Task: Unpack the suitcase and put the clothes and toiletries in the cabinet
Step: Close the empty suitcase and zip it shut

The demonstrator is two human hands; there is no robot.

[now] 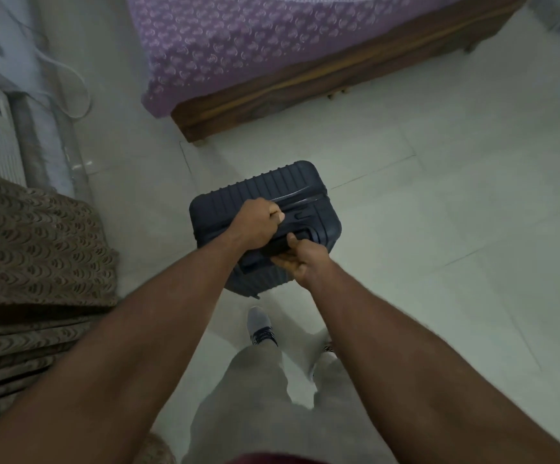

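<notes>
A closed dark suitcase (265,226) stands on the pale floor (422,229). The left hand (258,224) grips its top; the right hand (302,262) holds its near handle. A bed (305,61) stands far.

No readable text, label, brand, number or sign anywhere in view.
</notes>
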